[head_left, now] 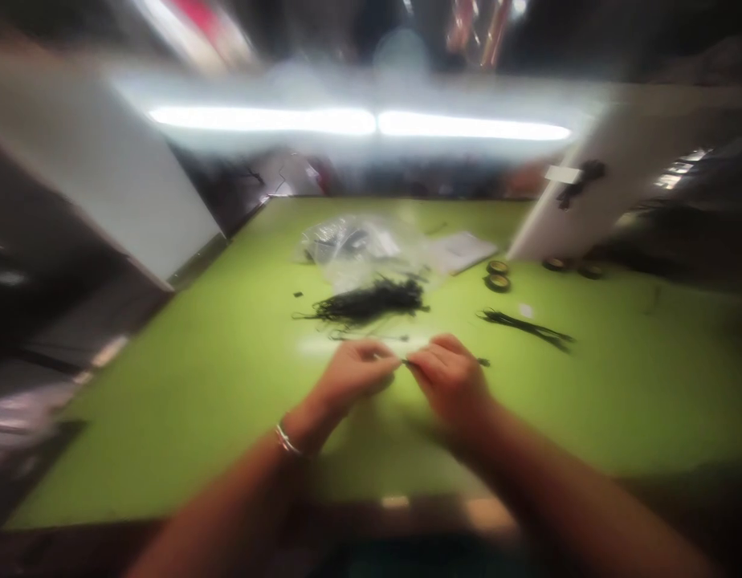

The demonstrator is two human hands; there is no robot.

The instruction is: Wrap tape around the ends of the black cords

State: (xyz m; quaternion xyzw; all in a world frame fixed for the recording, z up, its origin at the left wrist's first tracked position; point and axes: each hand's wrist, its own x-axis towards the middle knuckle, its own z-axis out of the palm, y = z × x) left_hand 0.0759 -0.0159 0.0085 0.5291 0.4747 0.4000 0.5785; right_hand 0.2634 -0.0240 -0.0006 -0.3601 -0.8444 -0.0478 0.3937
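Over the green table, my left hand point(362, 373) and my right hand point(450, 376) meet fingertip to fingertip. Both hands pinch a small black cable point(405, 362) between them, and a dark end of it sticks out to the right of my right hand. Most of this piece is hidden by the fingers. Just beyond my hands lies a tangled pile of black cables point(371, 301). A smaller bundle of black cables point(527, 326) rests to the right.
A clear plastic bag point(352, 245) lies behind the pile, beside a white packet point(461, 251). Black tape rolls point(497, 282) sit at the back right, near a white upright panel point(564, 201). Another panel point(118, 160) stands left of the green table point(226, 433).
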